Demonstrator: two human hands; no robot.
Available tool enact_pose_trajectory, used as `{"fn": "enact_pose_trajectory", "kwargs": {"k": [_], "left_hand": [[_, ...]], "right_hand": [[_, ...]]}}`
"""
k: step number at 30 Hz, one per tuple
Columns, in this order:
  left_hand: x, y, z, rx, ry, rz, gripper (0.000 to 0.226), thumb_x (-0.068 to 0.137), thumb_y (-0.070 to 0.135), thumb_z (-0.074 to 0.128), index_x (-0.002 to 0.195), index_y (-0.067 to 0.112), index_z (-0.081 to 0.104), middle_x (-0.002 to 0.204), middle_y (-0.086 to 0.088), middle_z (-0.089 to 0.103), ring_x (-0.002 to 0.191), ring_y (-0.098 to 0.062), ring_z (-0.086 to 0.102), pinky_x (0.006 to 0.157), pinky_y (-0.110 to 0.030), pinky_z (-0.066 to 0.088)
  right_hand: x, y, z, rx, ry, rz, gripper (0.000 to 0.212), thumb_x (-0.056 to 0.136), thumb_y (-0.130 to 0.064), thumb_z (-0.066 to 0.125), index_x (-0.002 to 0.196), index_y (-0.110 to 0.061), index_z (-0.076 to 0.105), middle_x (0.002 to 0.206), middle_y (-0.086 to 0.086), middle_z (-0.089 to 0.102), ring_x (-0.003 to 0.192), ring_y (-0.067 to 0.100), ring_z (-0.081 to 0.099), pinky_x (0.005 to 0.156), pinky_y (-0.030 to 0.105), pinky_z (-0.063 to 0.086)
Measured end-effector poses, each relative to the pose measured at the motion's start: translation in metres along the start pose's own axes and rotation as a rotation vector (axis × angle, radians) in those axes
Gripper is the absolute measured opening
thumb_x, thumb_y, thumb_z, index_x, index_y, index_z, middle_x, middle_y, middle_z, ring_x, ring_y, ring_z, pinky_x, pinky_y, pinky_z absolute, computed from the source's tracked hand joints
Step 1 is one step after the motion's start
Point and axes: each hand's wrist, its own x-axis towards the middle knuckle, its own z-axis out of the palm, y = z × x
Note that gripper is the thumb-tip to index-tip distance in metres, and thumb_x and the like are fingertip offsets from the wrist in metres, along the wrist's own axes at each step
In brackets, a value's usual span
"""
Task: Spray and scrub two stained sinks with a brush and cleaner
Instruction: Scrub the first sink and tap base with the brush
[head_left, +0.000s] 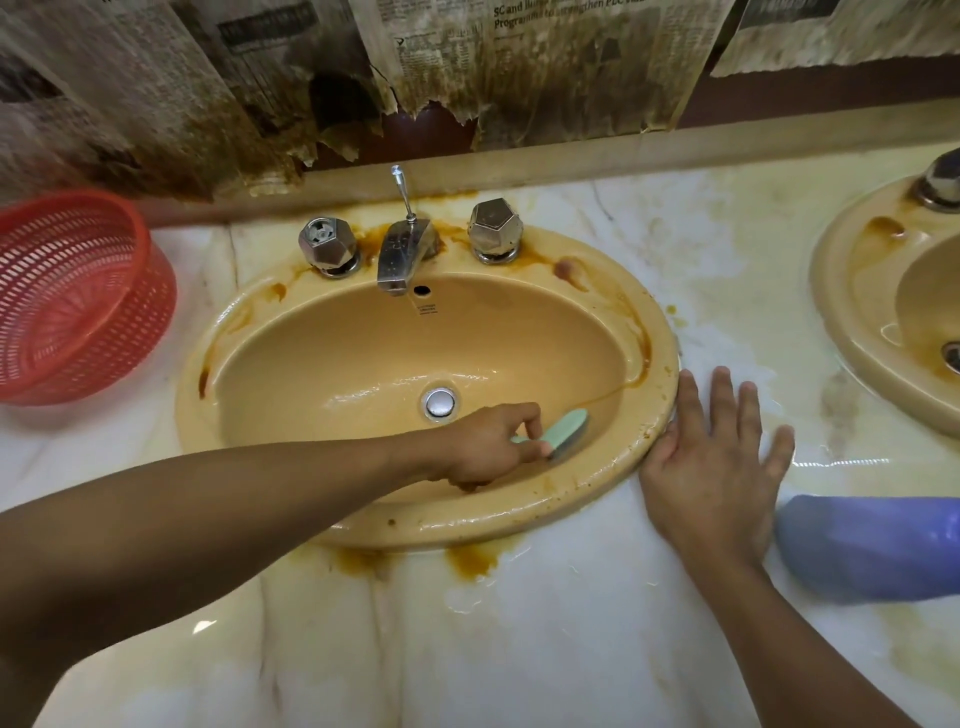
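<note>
A tan oval sink (332, 332) with brown stains along its rim fills the middle of the view. My left hand (483, 447) reaches into its basin and grips a pale green scrub brush (561, 434), which lies against the lower right wall near the drain (440, 404). My right hand (711, 457) rests flat, fingers spread, on the wet counter beside the sink's right rim. A second stained sink (852, 322) is partly in view at the right edge. A blue object (872, 545), perhaps the cleaner bottle, lies blurred at the lower right.
A red mesh basket (78, 296) sits on the counter to the left. A chrome faucet (402, 254) with two faceted knobs stands at the back of the sink. Torn, stained newspaper (467, 67) covers the wall behind. The marble counter (467, 649) is wet and yellow-stained.
</note>
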Motion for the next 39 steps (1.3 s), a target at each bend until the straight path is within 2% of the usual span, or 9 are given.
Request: {"fn": "enact_pose_trajectory", "kwargs": {"k": [6,9,16,20,22,25,29,34,39], "left_hand": [[0.014,0.034,-0.007,-0.185,0.062,0.034,0.024,0.105,0.043,0.053,0.104,0.019,0.048,0.060,-0.005,0.038,0.041,-0.018,0.030,0.041,-0.022,0.027],[0.005,0.028,-0.004,-0.187,-0.053,0.085,0.024,0.105,0.044,0.054,0.105,0.020,0.050,0.064,-0.008,0.036,0.047,-0.020,0.028,0.044,-0.025,0.027],[0.003,0.014,-0.025,0.351,-0.085,0.049,0.026,0.105,0.046,0.051,0.108,0.020,0.050,0.089,-0.008,0.057,0.061,-0.028,0.049,0.048,-0.032,0.045],[-0.017,-0.027,-0.055,0.839,-0.269,-0.184,0.028,0.105,0.041,0.041,0.110,0.016,0.052,0.098,-0.011,0.066,0.065,-0.029,0.061,0.059,-0.034,0.048],[-0.044,-0.057,-0.088,1.108,-0.306,-0.325,0.046,0.106,0.053,0.033,0.118,0.017,0.060,0.115,-0.012,0.070,0.090,-0.030,0.068,0.075,-0.035,0.049],[-0.083,-0.086,-0.144,1.273,-0.167,-0.494,0.054,0.106,0.056,0.029,0.140,0.021,0.054,0.134,-0.007,0.061,0.119,-0.027,0.061,0.092,-0.034,0.048],[-0.085,-0.074,-0.181,1.400,0.080,-0.509,0.041,0.108,0.046,0.036,0.142,0.029,0.050,0.127,-0.002,0.063,0.110,-0.025,0.065,0.080,-0.036,0.056],[-0.054,-0.044,-0.155,1.466,0.391,-0.305,0.032,0.105,0.012,0.042,0.137,0.019,0.044,0.114,-0.003,0.069,0.098,-0.026,0.069,0.068,-0.033,0.049],[-0.027,-0.055,-0.126,1.224,0.310,-0.307,0.035,0.105,0.018,0.043,0.139,0.017,0.048,0.114,-0.008,0.065,0.098,-0.028,0.067,0.070,-0.037,0.050]], "right_hand": [[0.000,-0.001,-0.002,-0.002,-0.013,0.009,0.062,0.102,-0.041,0.016,0.162,-0.027,0.024,0.170,0.003,0.018,0.158,0.026,0.011,0.123,0.061,0.009],[0.000,0.000,-0.001,-0.022,-0.021,0.004,0.062,0.103,-0.043,0.013,0.163,-0.028,0.021,0.171,0.002,0.015,0.158,0.025,0.008,0.124,0.060,0.008],[0.000,-0.002,-0.001,0.023,-0.002,0.011,0.062,0.102,-0.041,0.014,0.162,-0.027,0.025,0.170,0.002,0.019,0.157,0.025,0.012,0.123,0.061,0.010],[0.000,-0.001,0.000,0.022,-0.003,0.012,0.062,0.102,-0.042,0.014,0.161,-0.027,0.027,0.170,0.002,0.021,0.157,0.025,0.013,0.123,0.061,0.010],[0.001,-0.001,0.000,0.019,-0.010,0.017,0.062,0.102,-0.042,0.014,0.161,-0.027,0.026,0.170,0.002,0.020,0.157,0.025,0.012,0.123,0.061,0.010],[0.000,-0.001,0.001,0.002,-0.011,0.013,0.063,0.101,-0.043,0.011,0.161,-0.027,0.025,0.170,0.002,0.018,0.157,0.025,0.012,0.123,0.061,0.010],[0.000,-0.001,0.001,0.006,-0.014,0.013,0.065,0.101,-0.043,0.010,0.162,-0.028,0.024,0.171,0.001,0.017,0.158,0.024,0.011,0.123,0.060,0.009],[0.000,0.000,0.002,0.024,-0.006,0.015,0.061,0.103,-0.042,0.012,0.161,-0.027,0.026,0.170,0.002,0.020,0.157,0.025,0.012,0.123,0.061,0.010],[0.001,0.001,0.001,0.026,-0.027,0.015,0.061,0.104,-0.043,0.013,0.161,-0.028,0.027,0.170,0.002,0.020,0.158,0.024,0.013,0.123,0.060,0.009]]}}
